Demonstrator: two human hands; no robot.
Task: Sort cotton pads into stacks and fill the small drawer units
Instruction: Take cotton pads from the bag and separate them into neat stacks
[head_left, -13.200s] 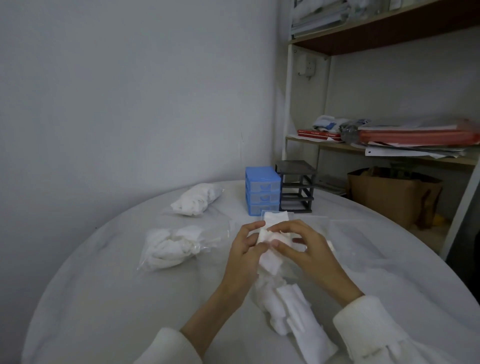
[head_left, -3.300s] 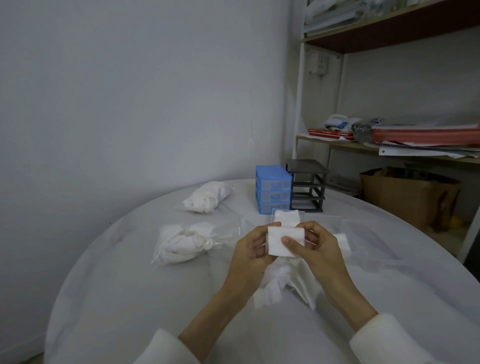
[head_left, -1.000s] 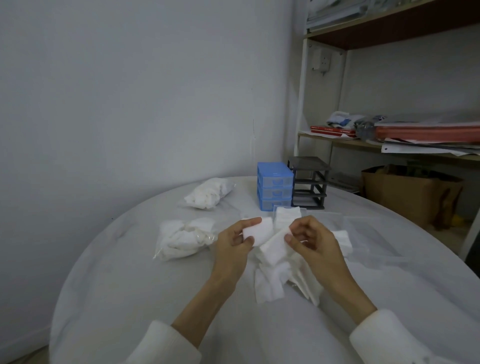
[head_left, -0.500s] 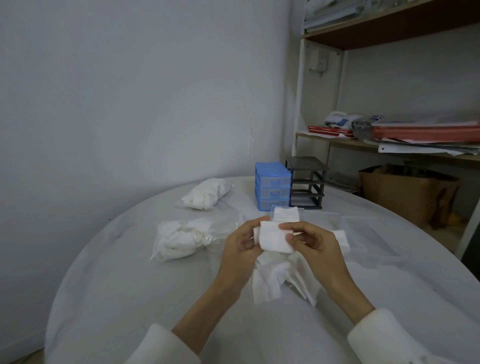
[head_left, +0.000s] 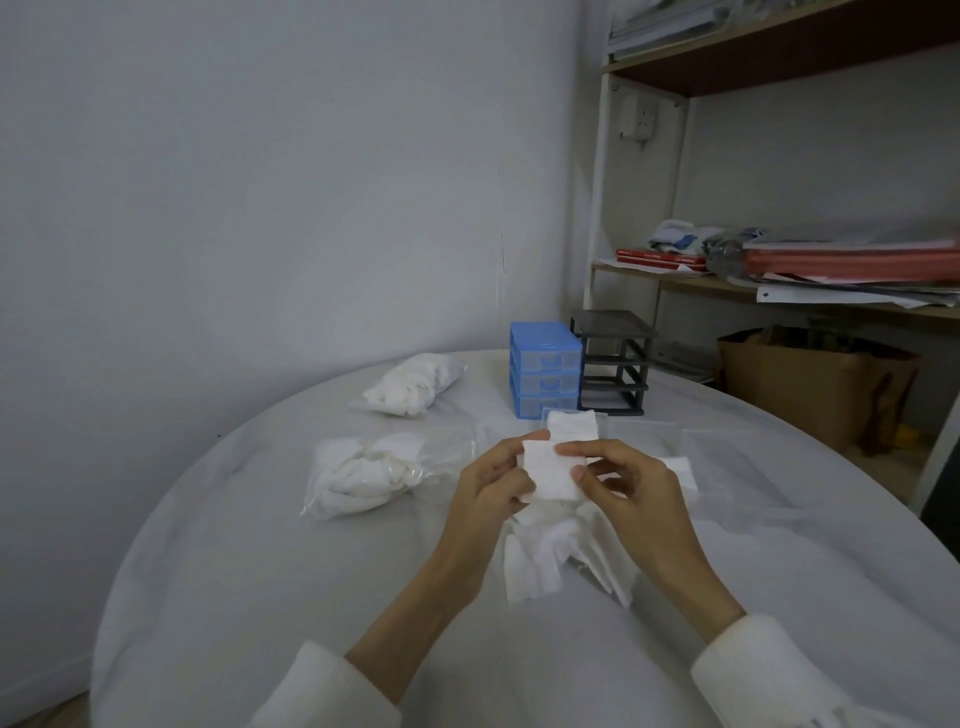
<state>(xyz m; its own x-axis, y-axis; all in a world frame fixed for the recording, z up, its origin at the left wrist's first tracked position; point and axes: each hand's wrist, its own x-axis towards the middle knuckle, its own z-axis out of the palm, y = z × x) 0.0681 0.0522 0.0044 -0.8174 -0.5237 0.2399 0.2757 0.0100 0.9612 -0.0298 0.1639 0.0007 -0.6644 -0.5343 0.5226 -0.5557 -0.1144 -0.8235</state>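
We pinch one small stack of cotton pads (head_left: 549, 472) between our left hand (head_left: 496, 483) and right hand (head_left: 626, 486) above a loose heap of pads (head_left: 553, 556), with two bags of pads (head_left: 363, 473) left and two drawer units (head_left: 544, 369) beyond on the bench (head_left: 260, 561).

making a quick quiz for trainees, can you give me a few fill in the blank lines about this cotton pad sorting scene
1. Both hands, left hand and right hand, hold a white ____ between them.
2. The blue drawer unit stands directly beside a ____ drawer frame.
3. Nearest the wall lies a bag of cotton pads; a second bag lies ____ to the person.

Missing words: cotton pad; black; closer
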